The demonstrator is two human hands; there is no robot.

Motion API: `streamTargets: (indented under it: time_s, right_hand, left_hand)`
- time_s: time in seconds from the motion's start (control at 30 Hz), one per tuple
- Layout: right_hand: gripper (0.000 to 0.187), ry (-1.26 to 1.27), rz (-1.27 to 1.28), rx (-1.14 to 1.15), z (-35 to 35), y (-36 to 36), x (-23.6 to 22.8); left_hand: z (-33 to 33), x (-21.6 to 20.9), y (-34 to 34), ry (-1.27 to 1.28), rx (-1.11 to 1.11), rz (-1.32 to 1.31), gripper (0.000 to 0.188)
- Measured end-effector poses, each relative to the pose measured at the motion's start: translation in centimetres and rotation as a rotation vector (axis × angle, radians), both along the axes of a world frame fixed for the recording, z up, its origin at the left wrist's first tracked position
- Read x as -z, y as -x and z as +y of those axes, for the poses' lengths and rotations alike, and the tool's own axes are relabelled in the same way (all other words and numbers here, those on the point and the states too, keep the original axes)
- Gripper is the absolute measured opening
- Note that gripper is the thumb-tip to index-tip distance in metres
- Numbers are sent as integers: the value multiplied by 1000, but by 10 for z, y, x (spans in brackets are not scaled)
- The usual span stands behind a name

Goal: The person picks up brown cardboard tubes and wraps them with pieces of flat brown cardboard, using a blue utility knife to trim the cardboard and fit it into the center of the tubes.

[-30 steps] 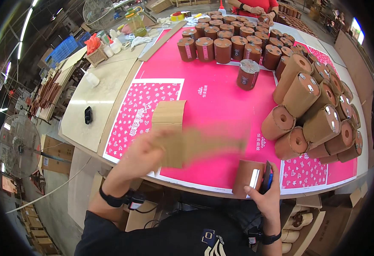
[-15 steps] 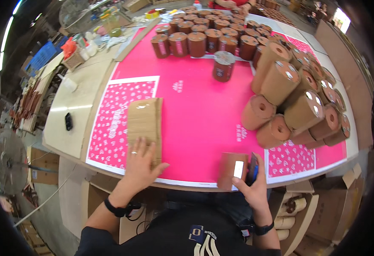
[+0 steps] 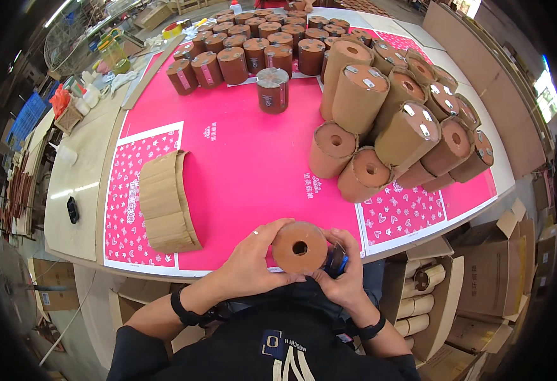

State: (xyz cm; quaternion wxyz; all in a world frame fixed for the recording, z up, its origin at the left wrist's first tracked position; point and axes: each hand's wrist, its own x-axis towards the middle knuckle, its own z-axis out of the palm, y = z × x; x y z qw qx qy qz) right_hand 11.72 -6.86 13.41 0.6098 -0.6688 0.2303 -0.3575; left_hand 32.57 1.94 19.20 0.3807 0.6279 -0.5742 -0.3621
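At the table's front edge I hold a brown cylinder, its round end with a dark centre hole turned up to me. My left hand wraps round its left side. My right hand is closed at its right side, with a small black and blue object held in it against the cylinder; its kind I cannot make out. To the left lies a curved stack of brown corrugated cardboard, which neither hand touches. A single dark brown cylinder with a silvery top stands upright farther back.
Cardboard-wrapped cylinders are piled on the right. Rows of brown cylinders stand at the back, near another person. Pink printed sheets cover the table. A black object lies at left. Below right, an open carton holds pale rolls.
My left hand has left the cardboard and moved right onto the brown cylinder. The cylinder has been tilted so its holed end faces up. The whole view has shifted.
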Motion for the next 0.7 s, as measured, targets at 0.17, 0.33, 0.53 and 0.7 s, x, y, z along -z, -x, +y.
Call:
streamTargets:
  time_s: [0.17,0.33,0.53,0.7]
  right_hand:
    - [77,78,13,18,-3,-2,-11]
    - [62,-148,43,169,-2,9,-19]
    - [56,-182,110,232,-5,24,-15]
    - [54,-179,148,227,-5,30,-17]
  left_hand:
    - [-8,-6,3,263,-33,-245,92]
    - [-16,0,-16,-177,-392,926,69]
    - [-26,-13,-18,-220,-459,1413,71]
    - [-34,-10,-14,-269,-475,1460,70]
